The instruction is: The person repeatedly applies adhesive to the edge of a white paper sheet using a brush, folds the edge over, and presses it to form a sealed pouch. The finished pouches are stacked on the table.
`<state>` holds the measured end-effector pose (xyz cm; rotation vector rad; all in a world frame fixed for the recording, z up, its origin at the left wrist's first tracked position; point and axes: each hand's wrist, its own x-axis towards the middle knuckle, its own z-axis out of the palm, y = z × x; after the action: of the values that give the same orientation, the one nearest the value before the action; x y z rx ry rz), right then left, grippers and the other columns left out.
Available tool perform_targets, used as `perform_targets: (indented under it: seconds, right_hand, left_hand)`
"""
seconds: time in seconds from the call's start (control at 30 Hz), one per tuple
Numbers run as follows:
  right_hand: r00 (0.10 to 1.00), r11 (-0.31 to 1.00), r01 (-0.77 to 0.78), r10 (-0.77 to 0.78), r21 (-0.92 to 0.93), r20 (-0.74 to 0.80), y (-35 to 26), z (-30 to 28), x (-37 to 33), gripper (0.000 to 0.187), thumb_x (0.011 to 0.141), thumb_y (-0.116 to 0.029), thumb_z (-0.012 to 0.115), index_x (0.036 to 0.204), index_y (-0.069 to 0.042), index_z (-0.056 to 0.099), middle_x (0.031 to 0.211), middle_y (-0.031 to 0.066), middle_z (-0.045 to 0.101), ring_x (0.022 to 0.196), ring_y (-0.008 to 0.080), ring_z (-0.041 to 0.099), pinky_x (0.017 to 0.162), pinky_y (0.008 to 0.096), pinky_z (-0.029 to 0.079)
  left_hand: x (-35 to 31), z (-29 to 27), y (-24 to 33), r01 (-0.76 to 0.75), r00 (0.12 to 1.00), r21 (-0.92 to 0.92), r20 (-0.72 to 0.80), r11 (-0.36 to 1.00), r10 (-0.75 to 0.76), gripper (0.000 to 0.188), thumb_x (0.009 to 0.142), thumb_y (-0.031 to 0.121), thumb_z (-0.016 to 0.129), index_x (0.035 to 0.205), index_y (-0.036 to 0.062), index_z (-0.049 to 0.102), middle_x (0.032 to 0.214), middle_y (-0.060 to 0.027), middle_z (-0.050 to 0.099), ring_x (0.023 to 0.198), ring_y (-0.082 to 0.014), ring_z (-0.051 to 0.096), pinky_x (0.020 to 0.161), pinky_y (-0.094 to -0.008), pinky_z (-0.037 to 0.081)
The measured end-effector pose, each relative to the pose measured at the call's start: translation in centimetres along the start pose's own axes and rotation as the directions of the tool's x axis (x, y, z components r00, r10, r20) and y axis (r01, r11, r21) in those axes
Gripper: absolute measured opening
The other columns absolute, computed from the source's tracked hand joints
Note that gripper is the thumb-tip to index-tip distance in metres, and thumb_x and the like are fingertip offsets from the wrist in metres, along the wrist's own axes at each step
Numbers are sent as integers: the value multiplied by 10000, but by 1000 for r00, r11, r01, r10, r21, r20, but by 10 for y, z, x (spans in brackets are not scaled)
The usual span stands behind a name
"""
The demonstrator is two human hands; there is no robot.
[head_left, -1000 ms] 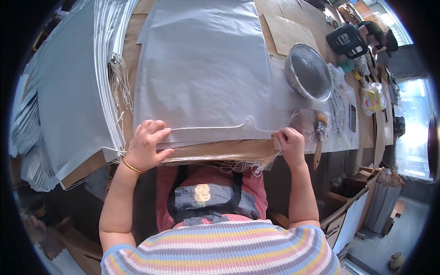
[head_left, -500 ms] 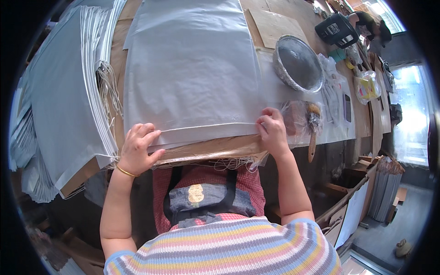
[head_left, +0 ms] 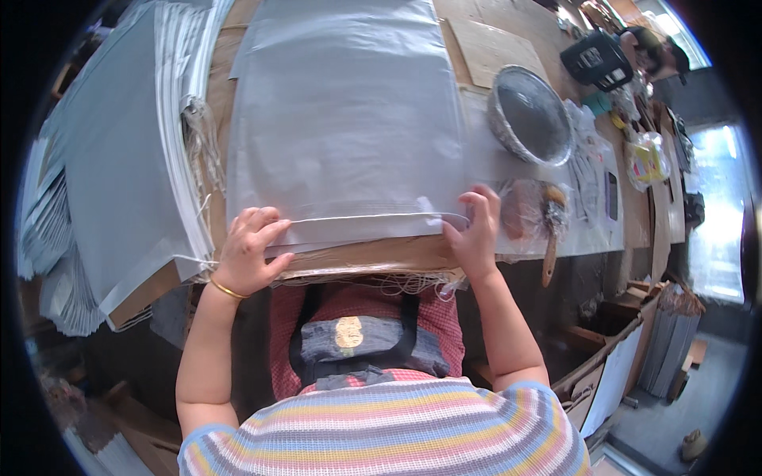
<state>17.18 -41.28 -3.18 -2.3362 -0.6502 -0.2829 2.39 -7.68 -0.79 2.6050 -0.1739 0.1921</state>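
A large silvery-grey sheet (head_left: 349, 127) lies flat in front of me on the brown table. Across its near end runs a thin white string (head_left: 357, 216), with a small whitish patch by its right part. My left hand (head_left: 252, 250) rests at the sheet's near left corner, fingertips at the string's left end and thumb spread apart below. At the right corner my right hand (head_left: 476, 234) has its thumb and fingers apart beside the string's right end, which curves loosely.
Stacked grey sheets (head_left: 119, 159) with bundled white cords (head_left: 202, 143) lie at left. To the right are a round bowl (head_left: 530, 115) of grey contents, a brush (head_left: 549, 246) on clear plastic and a phone (head_left: 611, 196). Another person (head_left: 655, 51) is at far right, by a black container (head_left: 597, 59).
My right thumb and fingers have parted from their pinch, and the string's right end now bends loosely. My left hand keeps its place at the left corner. The view has shifted slightly.
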Motion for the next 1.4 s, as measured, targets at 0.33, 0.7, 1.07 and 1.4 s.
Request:
perform_targets:
  seconds: [0.33,0.7,1.07,1.4]
  right_hand:
    - [904,884,-322,181,339,388,3,-1,27,56,802,-50,723,813,4,710,800,61,646,675,147,590,599,272,460]
    - [988,921,152,-153,-358,26,-26,44,12,418,892,-129,550,1295,-37,490,1247,170,524,1148,339,500,953,422,419]
    - [969,916,-188,232,-355,86,1,22,-19,765,905,-375,584,1424,96,277,1510,290,223,1404,399,240,1145,440,223]
    - [816,99,-502,383,859,433,-32,-82,5,447,754,-28,581,1191,28,503,1059,82,612,980,176,596,877,301,479]
  left_hand:
    - [8,-10,-20,146,989,-127,33,981,-143,222,707,122,742,900,25,688,938,-105,621,849,-277,590,764,-364,486]
    - [16,40,8,440,881,473,-391,764,-266,207,885,164,580,1045,59,501,960,-93,542,902,-294,590,752,-453,460]
    - [-19,34,-8,319,914,408,105,856,-391,1051,849,746,296,1473,-82,132,1552,-276,61,1459,-374,25,1185,-447,48]
    - [-29,-2,7,555,727,-278,-296,784,-620,813,810,311,740,1366,-98,310,1176,-243,575,1078,-338,581,924,-430,466]
